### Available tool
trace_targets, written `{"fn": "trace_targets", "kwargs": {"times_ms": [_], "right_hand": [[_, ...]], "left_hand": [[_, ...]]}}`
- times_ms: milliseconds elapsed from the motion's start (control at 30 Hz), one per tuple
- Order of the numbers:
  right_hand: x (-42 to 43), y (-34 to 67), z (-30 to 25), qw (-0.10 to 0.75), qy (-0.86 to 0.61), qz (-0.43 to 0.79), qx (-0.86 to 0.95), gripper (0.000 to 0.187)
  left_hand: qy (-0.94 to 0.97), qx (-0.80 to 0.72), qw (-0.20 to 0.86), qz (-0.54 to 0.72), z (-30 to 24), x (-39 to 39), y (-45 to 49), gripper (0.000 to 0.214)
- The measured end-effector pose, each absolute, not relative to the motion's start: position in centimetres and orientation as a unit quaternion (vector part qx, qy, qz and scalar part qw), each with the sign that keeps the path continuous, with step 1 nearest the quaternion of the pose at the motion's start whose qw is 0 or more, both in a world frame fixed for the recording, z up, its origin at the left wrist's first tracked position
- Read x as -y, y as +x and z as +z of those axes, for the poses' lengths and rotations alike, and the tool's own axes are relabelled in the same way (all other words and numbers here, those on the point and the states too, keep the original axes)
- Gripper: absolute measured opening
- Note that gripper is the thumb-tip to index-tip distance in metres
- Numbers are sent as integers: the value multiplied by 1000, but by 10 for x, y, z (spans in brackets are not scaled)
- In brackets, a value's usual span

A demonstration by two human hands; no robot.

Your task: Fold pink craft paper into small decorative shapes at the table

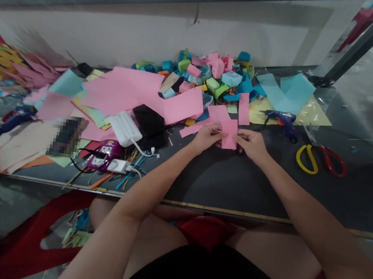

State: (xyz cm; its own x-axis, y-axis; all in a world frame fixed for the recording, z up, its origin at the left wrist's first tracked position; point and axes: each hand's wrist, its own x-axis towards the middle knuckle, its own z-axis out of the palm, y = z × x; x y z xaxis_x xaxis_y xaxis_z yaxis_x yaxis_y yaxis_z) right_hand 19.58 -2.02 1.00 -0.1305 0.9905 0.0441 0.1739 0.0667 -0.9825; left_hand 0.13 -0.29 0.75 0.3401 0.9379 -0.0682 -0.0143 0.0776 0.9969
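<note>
A small rectangular piece of pink paper (230, 130) is held upright between my two hands, just above the dark tabletop. My left hand (209, 139) pinches its left edge, thumb in front. On the right edge, my right hand (251, 145) grips it the same way; the fingers behind the paper are mostly hidden. Close behind lie more pink pieces, among them a narrow pink strip (244, 109). To the right rest scissors (323, 160) with one yellow and one red handle, and a blue glue gun (283, 119).
Folded paper pieces (215, 71) in several colours are heaped against the wall. Large pink sheets (123, 89), a white power bank (125, 128), a purple power strip (104, 155) and cables crowd the left. Light-blue sheets (291, 92) lie at the back right. The table's front edge (231, 211) runs before my lap.
</note>
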Motion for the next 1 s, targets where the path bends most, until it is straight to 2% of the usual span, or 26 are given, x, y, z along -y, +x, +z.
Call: {"fn": "trace_targets", "kwargs": {"times_ms": [133,400,633,767,900,1000], "right_hand": [[20,196,10,456,-488,481,568,50],[24,194,11,482,-468,501,545,35],[22,194,10,495,-442,507,550,21],[22,195,12,486,-444,518,546,27],[22,195,13,456,-468,524,546,49],[21,194,10,415,-483,520,570,47]], "left_hand": [[568,-400,611,380,6,2,0,44],[581,-354,584,443,0,1,-2,33],[535,-356,632,433,2,2,-3,16],[564,-380,584,443,1,2,0,21],[577,-417,524,468,1,1,0,38],[587,-434,500,466,-1,-1,-2,45]]}}
